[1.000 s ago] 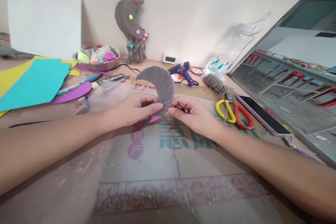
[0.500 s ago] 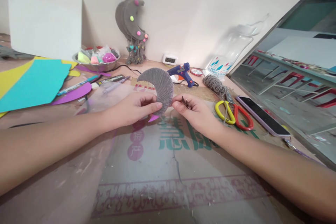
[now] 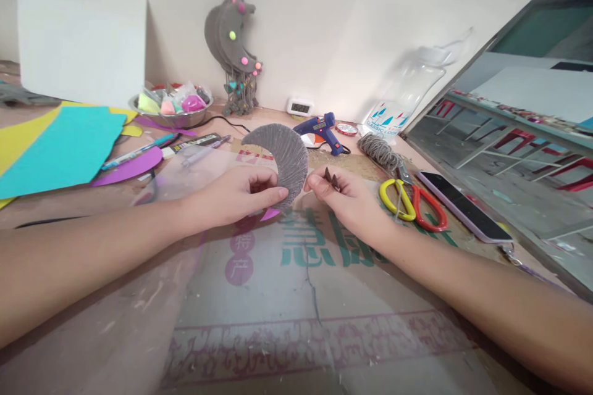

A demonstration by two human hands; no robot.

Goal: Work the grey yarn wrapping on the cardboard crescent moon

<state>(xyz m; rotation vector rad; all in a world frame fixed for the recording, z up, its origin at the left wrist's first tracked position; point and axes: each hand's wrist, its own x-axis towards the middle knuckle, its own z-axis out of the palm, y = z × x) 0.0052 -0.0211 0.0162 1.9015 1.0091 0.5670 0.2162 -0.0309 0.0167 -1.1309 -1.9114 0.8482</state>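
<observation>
My left hand (image 3: 245, 194) pinches the lower part of a crescent moon (image 3: 280, 157) wound closely with grey yarn. A bare purple tip (image 3: 269, 215) of the crescent shows below my thumb. To the right of the crescent and just apart from it is my right hand (image 3: 340, 191), with thumb and forefinger pressed together. A small dark two-pronged thing (image 3: 331, 179) sticks up from its curled fingers; the rest of it is hidden. Whether a yarn strand lies in the pinch is too fine to tell.
Scissors (image 3: 414, 203), a grey yarn bundle (image 3: 380, 153) and a phone (image 3: 463, 205) lie at right. Behind are a blue glue gun (image 3: 324, 133), a clock (image 3: 299, 106) and a plastic jug (image 3: 398, 92). A metal bowl (image 3: 178, 117), coloured sheets (image 3: 60, 151) and a hanging moon ornament (image 3: 231, 43) are leftward.
My right hand has shifted slightly away from the crescent, widening the gap between them. The crescent sits a touch lower and its purple tip has tilted a little. My left hand keeps its hold.
</observation>
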